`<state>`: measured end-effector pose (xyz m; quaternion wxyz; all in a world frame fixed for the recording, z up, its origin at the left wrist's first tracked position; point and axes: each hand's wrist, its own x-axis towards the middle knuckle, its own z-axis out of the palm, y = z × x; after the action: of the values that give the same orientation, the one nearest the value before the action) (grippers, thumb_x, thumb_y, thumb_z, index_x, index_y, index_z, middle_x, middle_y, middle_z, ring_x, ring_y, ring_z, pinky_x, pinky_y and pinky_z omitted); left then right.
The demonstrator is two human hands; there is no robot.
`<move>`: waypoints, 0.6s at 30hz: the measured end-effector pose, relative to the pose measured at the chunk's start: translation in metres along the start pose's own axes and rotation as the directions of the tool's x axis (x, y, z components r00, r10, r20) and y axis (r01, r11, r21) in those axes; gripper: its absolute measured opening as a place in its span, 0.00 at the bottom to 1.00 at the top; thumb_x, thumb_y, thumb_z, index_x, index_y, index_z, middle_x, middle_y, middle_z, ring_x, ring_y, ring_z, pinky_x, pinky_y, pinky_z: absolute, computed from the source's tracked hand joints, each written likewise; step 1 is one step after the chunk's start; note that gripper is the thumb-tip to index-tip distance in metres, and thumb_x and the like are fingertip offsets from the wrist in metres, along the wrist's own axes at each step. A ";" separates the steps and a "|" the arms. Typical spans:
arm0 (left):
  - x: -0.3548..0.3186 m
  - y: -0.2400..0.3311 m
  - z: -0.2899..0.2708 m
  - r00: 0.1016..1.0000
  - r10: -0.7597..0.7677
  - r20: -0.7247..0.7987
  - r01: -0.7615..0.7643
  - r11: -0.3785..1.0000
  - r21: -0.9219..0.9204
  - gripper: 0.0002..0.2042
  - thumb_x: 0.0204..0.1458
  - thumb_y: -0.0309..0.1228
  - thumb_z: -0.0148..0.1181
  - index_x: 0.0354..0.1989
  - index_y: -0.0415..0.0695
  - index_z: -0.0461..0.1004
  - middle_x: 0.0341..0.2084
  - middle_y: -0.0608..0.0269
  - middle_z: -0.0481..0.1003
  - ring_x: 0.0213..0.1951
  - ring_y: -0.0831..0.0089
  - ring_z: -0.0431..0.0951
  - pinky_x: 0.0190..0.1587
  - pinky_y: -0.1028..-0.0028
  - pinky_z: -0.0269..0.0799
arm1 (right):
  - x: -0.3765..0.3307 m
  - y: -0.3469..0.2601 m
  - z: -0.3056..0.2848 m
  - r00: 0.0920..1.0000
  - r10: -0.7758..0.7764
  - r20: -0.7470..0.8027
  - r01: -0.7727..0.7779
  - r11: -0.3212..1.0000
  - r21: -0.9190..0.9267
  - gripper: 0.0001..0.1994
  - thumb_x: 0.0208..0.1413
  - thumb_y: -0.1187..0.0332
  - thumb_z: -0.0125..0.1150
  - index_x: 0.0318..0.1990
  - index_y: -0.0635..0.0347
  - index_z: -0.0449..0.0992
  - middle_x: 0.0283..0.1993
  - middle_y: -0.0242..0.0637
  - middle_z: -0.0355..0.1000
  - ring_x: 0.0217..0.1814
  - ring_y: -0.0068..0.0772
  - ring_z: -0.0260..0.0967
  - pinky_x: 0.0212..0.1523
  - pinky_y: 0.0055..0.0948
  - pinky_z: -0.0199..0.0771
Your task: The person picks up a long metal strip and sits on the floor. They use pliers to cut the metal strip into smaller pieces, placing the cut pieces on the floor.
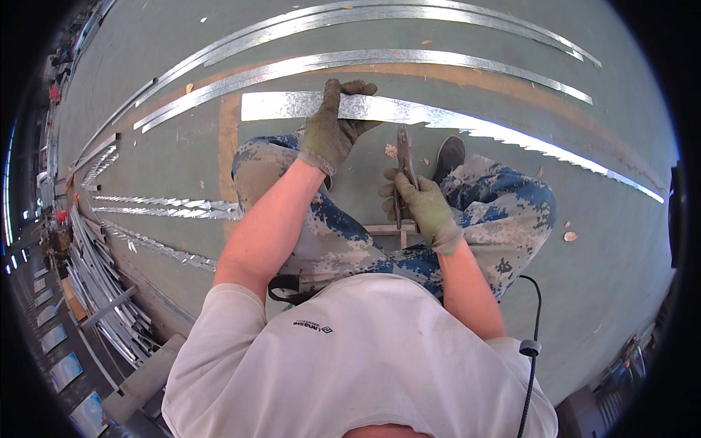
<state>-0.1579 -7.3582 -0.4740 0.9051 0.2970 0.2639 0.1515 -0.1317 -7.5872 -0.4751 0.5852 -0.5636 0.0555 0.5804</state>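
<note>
My left hand (332, 128), in a dirty olive work glove, is closed around a long shiny sheet-metal strip (281, 106) near its wide left end. The thumb lies across the top face. The strip runs off to the far right, and its near edge is notched with stepped, saw-like teeth. In my gloved right hand (422, 203) is a pair of dark metal tin snips (404, 157), held between my knees with the jaws pointing up at the strip's near edge. The jaw tips are close below that edge; whether they touch it I cannot tell.
Beyond the strip, long metal channels (365, 62) lie on the green floor (606, 241). Notched strips (168, 208) lie at left, beside a pile of metal profiles (109, 292). A low wooden stool (391, 230) shows between my legs. A black cable (539, 314) hangs at right.
</note>
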 end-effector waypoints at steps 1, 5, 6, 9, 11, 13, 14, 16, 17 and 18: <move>0.000 0.000 0.000 1.000 -0.003 -0.002 0.003 1.000 0.013 0.23 0.69 0.49 0.46 0.50 0.38 0.73 0.52 0.47 0.76 0.54 0.55 0.79 0.55 0.54 0.83 | 0.002 0.000 0.000 1.000 -0.016 0.002 0.016 1.000 0.003 0.20 0.70 0.56 0.54 0.59 0.62 0.73 0.41 0.36 0.78 0.36 0.28 0.77 0.37 0.28 0.79; -0.001 0.000 -0.002 1.000 0.017 0.006 -0.017 1.000 0.015 0.22 0.68 0.48 0.48 0.50 0.38 0.73 0.53 0.46 0.75 0.55 0.55 0.78 0.55 0.54 0.83 | 0.007 0.001 0.000 1.000 -0.013 -0.013 0.013 1.000 -0.012 0.20 0.70 0.56 0.54 0.59 0.62 0.73 0.41 0.36 0.78 0.36 0.28 0.77 0.37 0.28 0.79; -0.001 0.001 -0.001 1.000 0.011 0.000 -0.011 1.000 0.014 0.22 0.68 0.48 0.48 0.50 0.38 0.73 0.53 0.45 0.75 0.55 0.55 0.78 0.55 0.54 0.83 | 0.007 0.002 -0.001 1.000 -0.020 -0.016 0.020 1.000 -0.007 0.20 0.70 0.56 0.55 0.59 0.62 0.73 0.41 0.36 0.78 0.36 0.28 0.77 0.37 0.28 0.79; -0.001 0.001 -0.001 1.000 0.006 0.002 -0.006 1.000 0.012 0.22 0.68 0.48 0.49 0.50 0.38 0.73 0.54 0.45 0.75 0.56 0.54 0.78 0.55 0.53 0.83 | 0.009 0.003 -0.002 0.999 -0.035 -0.021 0.034 0.999 -0.004 0.20 0.70 0.56 0.55 0.58 0.62 0.73 0.41 0.35 0.78 0.35 0.28 0.77 0.37 0.28 0.78; -0.002 0.001 -0.001 1.000 0.003 0.007 -0.003 1.000 0.015 0.22 0.68 0.48 0.49 0.50 0.38 0.73 0.54 0.45 0.74 0.56 0.54 0.78 0.56 0.53 0.83 | 0.010 0.003 -0.002 0.999 -0.035 -0.029 0.035 0.999 -0.015 0.20 0.70 0.56 0.55 0.58 0.62 0.73 0.40 0.35 0.78 0.35 0.28 0.76 0.37 0.28 0.78; -0.003 0.001 -0.001 1.000 -0.004 0.008 0.004 1.000 0.022 0.22 0.68 0.48 0.48 0.51 0.38 0.73 0.54 0.45 0.74 0.56 0.54 0.77 0.57 0.52 0.82 | 0.012 0.005 0.000 0.999 -0.025 -0.034 0.025 1.000 0.000 0.20 0.70 0.56 0.56 0.58 0.62 0.73 0.39 0.34 0.78 0.34 0.27 0.76 0.36 0.27 0.78; -0.003 0.001 0.000 1.000 0.000 0.013 0.000 0.999 0.032 0.22 0.68 0.48 0.48 0.51 0.38 0.73 0.54 0.45 0.74 0.56 0.54 0.77 0.57 0.52 0.82 | 0.013 0.006 0.000 0.999 -0.020 -0.037 0.021 1.000 0.009 0.20 0.70 0.56 0.56 0.58 0.62 0.73 0.38 0.34 0.78 0.34 0.27 0.76 0.36 0.27 0.78; -0.004 0.001 0.002 1.000 0.007 0.023 -0.008 0.999 0.050 0.22 0.69 0.48 0.47 0.51 0.38 0.73 0.55 0.45 0.74 0.56 0.54 0.77 0.58 0.52 0.81 | 0.013 0.006 0.002 0.998 -0.020 -0.052 0.021 1.000 0.017 0.19 0.69 0.56 0.56 0.56 0.62 0.74 0.37 0.33 0.77 0.31 0.26 0.75 0.33 0.27 0.77; -0.004 0.002 0.002 1.000 0.009 0.025 -0.011 0.998 0.055 0.22 0.69 0.48 0.46 0.51 0.38 0.73 0.55 0.45 0.74 0.56 0.54 0.77 0.58 0.53 0.81 | 0.013 0.004 0.004 0.998 -0.020 -0.059 0.021 1.000 0.021 0.19 0.69 0.56 0.56 0.56 0.62 0.75 0.36 0.33 0.77 0.30 0.26 0.75 0.32 0.26 0.77; -0.004 0.002 0.002 1.000 0.012 0.027 -0.013 0.998 0.060 0.23 0.69 0.48 0.46 0.51 0.38 0.73 0.55 0.45 0.74 0.56 0.54 0.77 0.58 0.53 0.81 | 0.012 0.003 0.004 0.998 -0.006 -0.062 0.008 0.999 0.034 0.18 0.69 0.56 0.56 0.55 0.62 0.75 0.35 0.33 0.77 0.29 0.25 0.74 0.31 0.26 0.76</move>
<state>-0.1601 -7.3591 -0.4695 0.8982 0.3277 0.2543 0.1453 -0.1323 -7.5773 -0.4838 0.5948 -0.5714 0.0815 0.5595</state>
